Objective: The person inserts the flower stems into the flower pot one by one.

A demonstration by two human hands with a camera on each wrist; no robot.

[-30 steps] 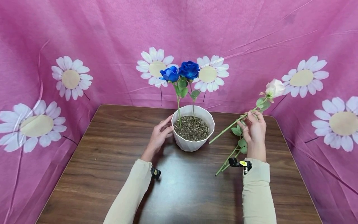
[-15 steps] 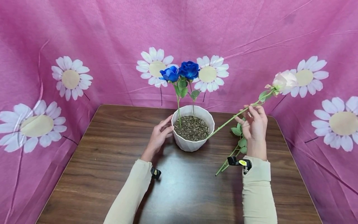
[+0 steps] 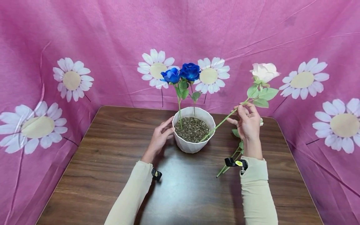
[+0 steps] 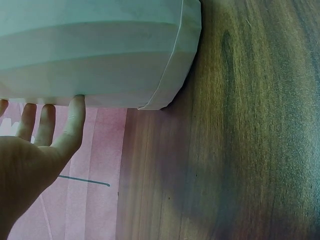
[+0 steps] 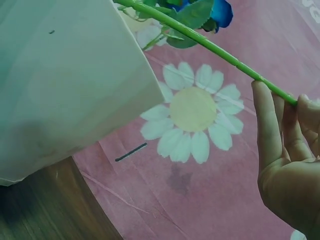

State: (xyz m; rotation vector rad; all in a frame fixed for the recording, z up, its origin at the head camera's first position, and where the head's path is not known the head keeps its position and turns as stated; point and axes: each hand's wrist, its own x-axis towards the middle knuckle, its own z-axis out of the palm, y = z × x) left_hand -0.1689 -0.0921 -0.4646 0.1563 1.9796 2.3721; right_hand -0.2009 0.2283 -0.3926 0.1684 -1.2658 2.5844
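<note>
A white faceted flowerpot (image 3: 189,145) filled with dark soil (image 3: 191,128) stands at the table's middle. Two blue roses (image 3: 190,72) rise upright from the soil. My left hand (image 3: 159,137) rests its fingertips against the pot's left side; in the left wrist view the fingers (image 4: 75,122) touch the wall without wrapping it. My right hand (image 3: 248,123) pinches the green stem of a white rose (image 3: 265,73) between thumb and fingers. The stem (image 5: 215,49) slants down left over the pot's rim, its lower end inside, at the soil's right side.
More cut stems with leaves (image 3: 229,162) lie on the brown wooden table (image 3: 112,150) right of the pot, partly hidden behind my right hand and wrist. A pink cloth (image 3: 118,28) printed with white daisies surrounds the table at the back and sides.
My right hand has moved left, and the white rose is now steeper. Its stem's lower end has gone from outside the pot to inside the rim. My left hand has stayed put.
</note>
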